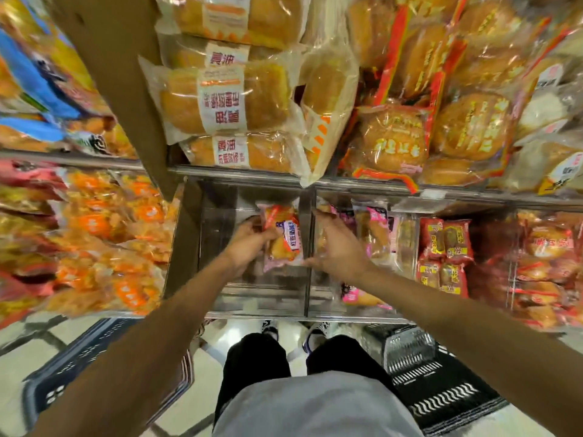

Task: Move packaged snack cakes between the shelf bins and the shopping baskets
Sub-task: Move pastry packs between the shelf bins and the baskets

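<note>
Fingers of the left hand [249,244] curl round a pink snack cake packet [282,238], holding it over the clear bin [252,291]. Right hand [336,244] reaches beside it with fingers spread loose, thumb touching the packet's lower edge. Two baskets, blue [94,370] and black [435,380], sit on the floor.

The person's forearms are bare from wrist to the frame's lower corners, with no sleeves, watch or rings visible on the left hand [247,244] or the right hand [339,247]. A light grey top [315,408] fills the bottom centre. Below it are black trousers [255,364], and the feet wear white shoes [315,334] with dark markings.
</note>
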